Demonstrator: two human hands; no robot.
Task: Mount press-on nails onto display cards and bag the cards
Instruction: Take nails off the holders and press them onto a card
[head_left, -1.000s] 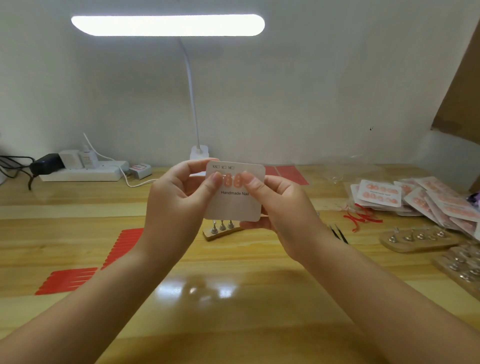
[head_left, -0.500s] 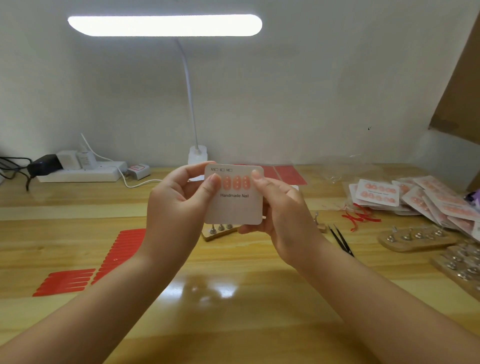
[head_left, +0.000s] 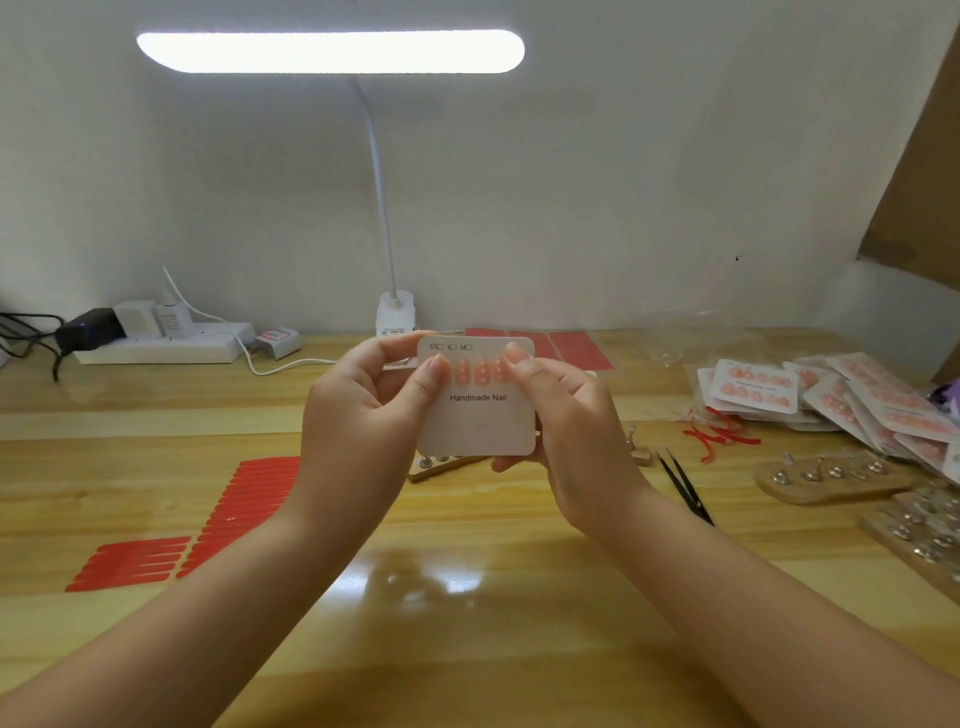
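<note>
Mounting step: left hand (head_left: 363, 415) and right hand (head_left: 566, 421) both pinch the display card (head_left: 478, 421), thumbs pressing its top-row nails (head_left: 475, 371); next comes the empty lower half.

Both forearms rise from the bottom corners, left from seven o'clock and right from five, and meet at centre above the desk. The left hand (head_left: 363, 410) has its back to the camera, fingers curled, thumb pressed on the front of the display card (head_left: 478, 421) at its ten o'clock corner. The right hand (head_left: 576, 426) cups the card's three o'clock edge from behind, thumb tip pressing near its one o'clock corner.
</note>
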